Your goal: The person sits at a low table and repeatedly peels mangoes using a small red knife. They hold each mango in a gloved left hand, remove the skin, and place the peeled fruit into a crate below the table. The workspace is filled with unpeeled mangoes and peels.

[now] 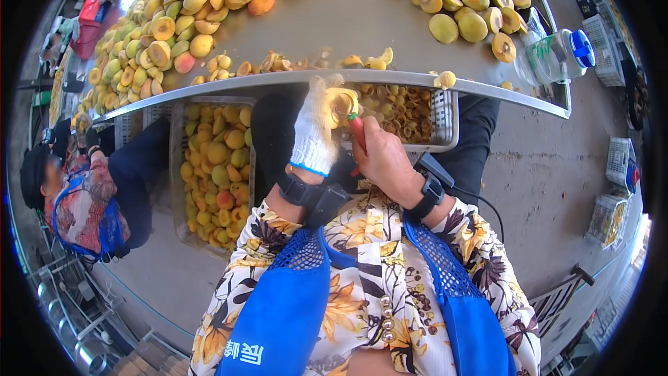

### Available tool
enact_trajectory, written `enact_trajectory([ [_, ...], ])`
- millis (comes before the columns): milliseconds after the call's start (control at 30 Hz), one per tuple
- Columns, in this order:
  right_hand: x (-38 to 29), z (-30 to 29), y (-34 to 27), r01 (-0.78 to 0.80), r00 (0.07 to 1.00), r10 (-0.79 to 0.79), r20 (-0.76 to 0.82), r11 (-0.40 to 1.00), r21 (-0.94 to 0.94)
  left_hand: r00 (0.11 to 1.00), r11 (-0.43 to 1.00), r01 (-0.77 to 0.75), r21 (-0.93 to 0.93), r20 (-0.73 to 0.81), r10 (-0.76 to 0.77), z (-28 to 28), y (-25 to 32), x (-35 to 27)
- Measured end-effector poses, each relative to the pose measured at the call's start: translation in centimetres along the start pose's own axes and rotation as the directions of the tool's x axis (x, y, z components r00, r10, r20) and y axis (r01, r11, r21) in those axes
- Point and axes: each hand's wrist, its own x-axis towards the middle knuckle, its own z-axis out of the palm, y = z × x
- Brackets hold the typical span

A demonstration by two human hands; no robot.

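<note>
My left hand, in a white knitted glove with a blue cuff edge, holds a halved yellow fruit, its cut face turned up. My right hand is bare and closed around a red-handled tool with a green collar. The tool's thin metal end meets the cut face of the fruit; its exact shape is hard to make out. Both hands are just below the metal table's raised edge, over my lap. Behind them a white plastic crate holds many small fruit pieces.
Halved and whole fruits are heaped on the metal table, with another heap at right. A clear plastic bottle with a blue lid lies there. A crate of fruit stands at left, beside a seated co-worker.
</note>
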Motion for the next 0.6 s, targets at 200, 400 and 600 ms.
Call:
enact_trajectory([
  [200,-0.4,-0.2,-0.2,0.017,0.995,-0.018,0.099,1.0,0.016,0.973,0.949,0.17,-0.264,-0.105,-0.204,1.4,1.7,0.5],
  [400,-0.5,0.4,1.7,0.062,0.987,-0.059,0.152,0.998,-0.014,0.956,0.978,-0.031,0.205,0.291,-0.031,-0.6,2.2,2.7],
  [600,0.1,0.0,1.3,-0.1,0.98,0.063,0.191,0.976,0.195,0.913,0.844,0.406,-0.351,0.195,-0.359,-0.1,2.9,2.2],
])
